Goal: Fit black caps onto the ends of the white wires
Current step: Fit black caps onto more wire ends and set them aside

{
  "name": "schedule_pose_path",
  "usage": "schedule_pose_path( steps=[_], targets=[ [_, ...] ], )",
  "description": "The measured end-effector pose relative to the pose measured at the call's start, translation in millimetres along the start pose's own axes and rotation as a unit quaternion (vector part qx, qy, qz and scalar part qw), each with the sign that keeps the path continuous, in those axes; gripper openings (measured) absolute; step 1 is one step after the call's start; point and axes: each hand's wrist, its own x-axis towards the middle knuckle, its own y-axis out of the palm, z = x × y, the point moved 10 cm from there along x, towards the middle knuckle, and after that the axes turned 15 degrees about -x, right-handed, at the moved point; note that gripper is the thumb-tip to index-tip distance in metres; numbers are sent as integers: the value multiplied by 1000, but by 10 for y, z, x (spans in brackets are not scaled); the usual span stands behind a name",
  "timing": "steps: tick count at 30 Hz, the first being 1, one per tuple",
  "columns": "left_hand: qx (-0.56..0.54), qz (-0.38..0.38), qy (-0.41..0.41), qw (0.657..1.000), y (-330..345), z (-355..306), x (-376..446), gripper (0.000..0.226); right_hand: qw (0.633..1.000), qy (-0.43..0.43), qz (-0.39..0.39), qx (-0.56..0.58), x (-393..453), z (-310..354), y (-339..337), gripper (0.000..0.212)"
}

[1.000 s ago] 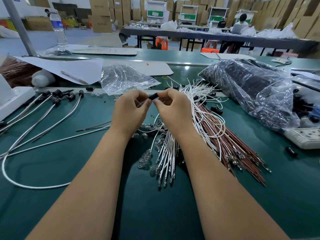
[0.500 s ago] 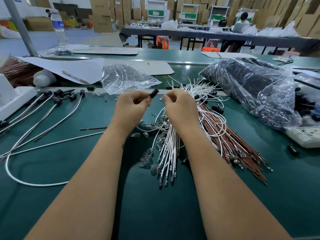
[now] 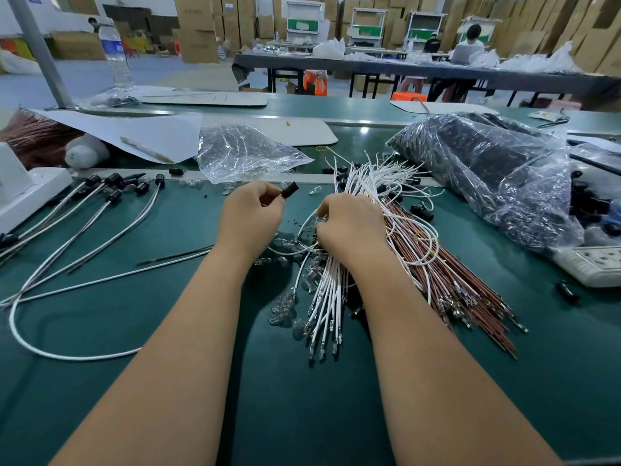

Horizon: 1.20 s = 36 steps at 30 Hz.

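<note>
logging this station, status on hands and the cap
Left hand pinches black cap, raised off the mat. Right hand down on white wires, grip unclear. Nothing in the way.

Both bare forearms reach forward, roughly parallel. Left grip raised slightly, fingers curled, pinching small black cap. Right grip lower, fingers curled down into white wires.

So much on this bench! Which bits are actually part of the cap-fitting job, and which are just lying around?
Part of the job:
black cap held in the left hand
white wires under the right hand
capped wires

Lying about:
water bottle
power strip
pen
brown wires
</note>
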Motion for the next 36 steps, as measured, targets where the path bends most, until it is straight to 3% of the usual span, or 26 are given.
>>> schedule_pose_path(
  steps=[11, 15, 17, 19, 22, 27, 36],
  targets=[
    [-2, 17, 5, 1000, 49, -40, -29, 12, 998, -9, -38, 49, 37, 14, -23, 31],
    [-9, 22, 3, 1000, 55, -45, -28, 12, 990, 9, -53, 134, 58, -31, -63, 32],
    [-18, 25, 6, 1000, 57, -64, -23, 12, 981, 16, -51, 187, 53, -31, -79, 21],
    [-27, 33, 9, 999, 70, -87, -24, 11, 957, 26, -45, 285, 39, -50, -77, 7],
    [-56, 59, 2, 997, 108, -101, -44, 10, 903, 50, -48, 425, 30, -140, -87, 2],
    [-92, 92, -3, 992, 172, -134, -83, 13, 816, 89, -19, 570, 36, -209, -13, 14],
    [-106, 89, 8, 990, 160, -164, -87, 12, 767, 92, -14, 635, 25, -224, -8, 12]
  ],
)
